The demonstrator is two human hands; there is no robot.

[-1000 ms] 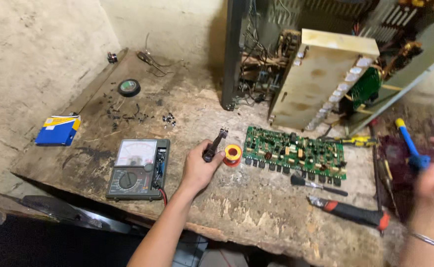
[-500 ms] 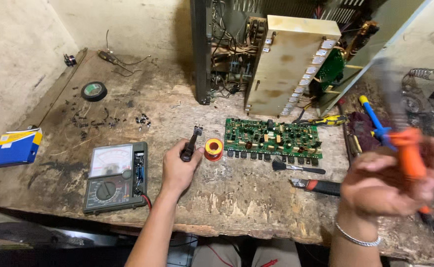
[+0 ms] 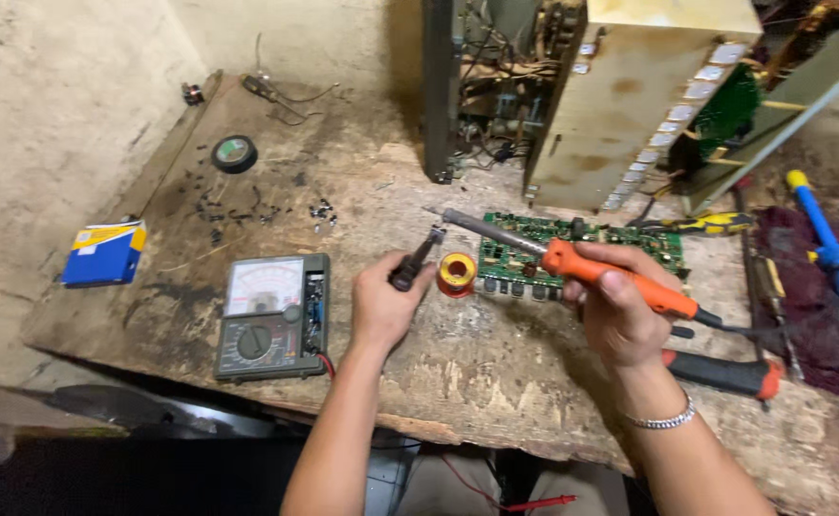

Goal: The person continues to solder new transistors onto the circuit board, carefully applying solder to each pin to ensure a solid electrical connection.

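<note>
Your right hand point(image 3: 620, 311) is wrapped tight around the orange handle of the soldering iron point(image 3: 572, 263), its grip closed on it, and the metal shaft points left with the tip hanging just above the tabletop point(image 3: 496, 373), close to the small part pinched in the black tool point(image 3: 415, 263) that your left hand point(image 3: 379, 306) grips shut from below. That tip sits very near your left fingers, so a slip of either wrist looks likely to bring hot metal onto skin. The part is held in the air, not braced, and I judge it may wobble the instant the iron touches it. Just beside it stands the red-and-yellow solder spool point(image 3: 456, 274), and right behind the shaft lies the green circuit board point(image 3: 572, 250); a drooping iron could scorch the spool or bridge the board's pins. The iron's cord trails right across the red-handled screwdriver point(image 3: 720, 373), and a snag there could jerk your hand. To the left, the analog multimeter point(image 3: 267, 315) lies near your left wrist with its red lead running off the edge, easy to catch with an elbow. The open metal chassis point(image 3: 630, 96) stands well behind.
</note>
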